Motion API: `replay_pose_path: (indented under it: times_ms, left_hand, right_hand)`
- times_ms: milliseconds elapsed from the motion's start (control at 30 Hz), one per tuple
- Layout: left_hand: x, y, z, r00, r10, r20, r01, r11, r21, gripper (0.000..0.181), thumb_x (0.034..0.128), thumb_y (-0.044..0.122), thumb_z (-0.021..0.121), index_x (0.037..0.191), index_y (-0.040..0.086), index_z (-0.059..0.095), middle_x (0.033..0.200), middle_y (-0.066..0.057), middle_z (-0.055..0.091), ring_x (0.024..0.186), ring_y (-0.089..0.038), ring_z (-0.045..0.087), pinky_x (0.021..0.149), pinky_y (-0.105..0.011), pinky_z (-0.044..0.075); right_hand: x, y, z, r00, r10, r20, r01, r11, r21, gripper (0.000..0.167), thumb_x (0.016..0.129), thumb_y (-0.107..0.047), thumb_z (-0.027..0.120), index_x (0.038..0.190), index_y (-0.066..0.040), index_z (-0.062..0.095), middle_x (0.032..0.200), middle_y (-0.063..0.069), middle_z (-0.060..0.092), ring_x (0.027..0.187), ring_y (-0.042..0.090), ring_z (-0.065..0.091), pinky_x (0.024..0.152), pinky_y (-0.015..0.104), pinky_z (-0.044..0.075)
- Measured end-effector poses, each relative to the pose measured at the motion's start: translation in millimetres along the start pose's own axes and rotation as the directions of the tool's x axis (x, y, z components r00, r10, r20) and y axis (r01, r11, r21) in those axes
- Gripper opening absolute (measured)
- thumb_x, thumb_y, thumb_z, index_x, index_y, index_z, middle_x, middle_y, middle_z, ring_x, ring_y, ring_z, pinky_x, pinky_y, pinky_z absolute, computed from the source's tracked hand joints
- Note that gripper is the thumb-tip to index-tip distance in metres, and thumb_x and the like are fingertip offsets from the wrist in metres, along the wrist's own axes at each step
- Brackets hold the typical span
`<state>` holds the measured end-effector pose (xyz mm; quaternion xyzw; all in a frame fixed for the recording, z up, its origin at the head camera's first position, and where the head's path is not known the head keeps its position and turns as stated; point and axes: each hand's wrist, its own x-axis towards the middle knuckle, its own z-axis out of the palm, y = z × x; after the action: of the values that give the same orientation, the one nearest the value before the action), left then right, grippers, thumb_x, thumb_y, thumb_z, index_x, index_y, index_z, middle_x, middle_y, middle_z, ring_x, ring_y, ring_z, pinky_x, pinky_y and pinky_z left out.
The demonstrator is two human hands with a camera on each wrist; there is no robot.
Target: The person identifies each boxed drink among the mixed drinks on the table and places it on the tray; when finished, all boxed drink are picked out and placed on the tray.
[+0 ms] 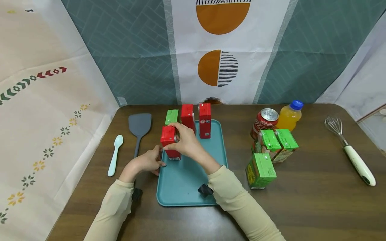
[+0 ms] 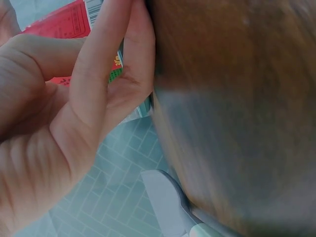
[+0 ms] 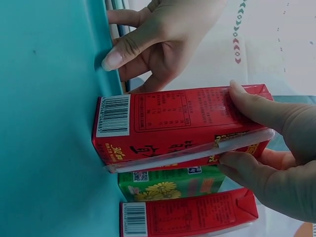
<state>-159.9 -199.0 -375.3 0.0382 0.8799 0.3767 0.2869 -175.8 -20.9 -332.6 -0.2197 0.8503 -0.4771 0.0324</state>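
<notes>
Cream sleeves (image 1: 245, 211) sweep in from the bottom edge, nearest us, over a dark brown wooden tabletop (image 1: 304, 207). Centre stage, a teal rectangular tray (image 1: 184, 187) with a raised rim. Out on the right lies a wire whisk (image 1: 356, 160), pale handle towards us; over on the left, a grey spatula (image 1: 140, 124), blade away, handle running down behind the left hand (image 1: 147, 160).

And that left hand is pinched on the tray's left rim, thumb over the inner side! The right hand (image 1: 186, 141) narrows its thumb and fingers around a red drink carton (image 1: 167, 136), upright at the tray's left side, a wrapped straw along its side. Behind it on the tray, two more red cartons (image 1: 205, 120) stand, with a green carton (image 1: 171, 115) at the back left.

Right of the tray, a cluster: green drink cartons (image 1: 261, 170) in front, then an orange drink bottle (image 1: 288, 118) with a blue cap, just beside a red soda can (image 1: 264, 121). Smallest of all, a pale spoon (image 1: 114, 156), left of the spatula.
</notes>
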Motion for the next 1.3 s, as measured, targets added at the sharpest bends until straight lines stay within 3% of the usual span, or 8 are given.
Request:
replay_pose_path:
  times_ms: [367,867,1300]
  left_hand:
    - [0.9,-3.3,2.9,1.000,-0.013,-0.007,0.013,1.000,0.002,0.045,0.0901,0.000,0.057,0.123,-0.006,0.028,0.085,-0.019,0.052,0.055,-0.019,0.061,0.056,-0.033,0.057]
    - [0.7,-1.9,-8.3,1.000,-0.018,0.004,0.018,0.999,0.033,0.048,0.0904,0.000,0.057,0.126,-0.007,0.026,0.087,-0.019,0.053,0.058,-0.020,0.060,0.056,-0.033,0.057]
    - [2.2,-1.5,-3.2,1.000,-0.023,0.019,0.022,1.000,0.003,0.051,0.0901,0.001,0.058,0.127,-0.008,0.025,0.087,-0.018,0.052,0.061,-0.021,0.060,0.057,-0.034,0.058]
  right_hand:
    - [-1.0,2.3,2.7,1.000,-0.014,0.005,0.014,1.000,0.007,0.066,0.074,-0.015,0.080,0.130,-0.004,0.047,0.119,0.010,0.057,0.098,0.021,0.055,0.078,0.025,0.053]
    - [2.3,0.5,4.7,0.999,-0.041,-0.020,0.042,0.999,0.012,0.067,0.076,-0.018,0.079,0.132,-0.006,0.045,0.121,0.011,0.056,0.102,0.021,0.055,0.082,0.027,0.054]
    - [-0.1,4.3,4.4,1.000,-0.017,-0.023,0.018,0.999,0.039,0.072,0.075,-0.017,0.080,0.136,-0.010,0.043,0.126,0.010,0.054,0.108,0.022,0.054,0.083,0.028,0.054]
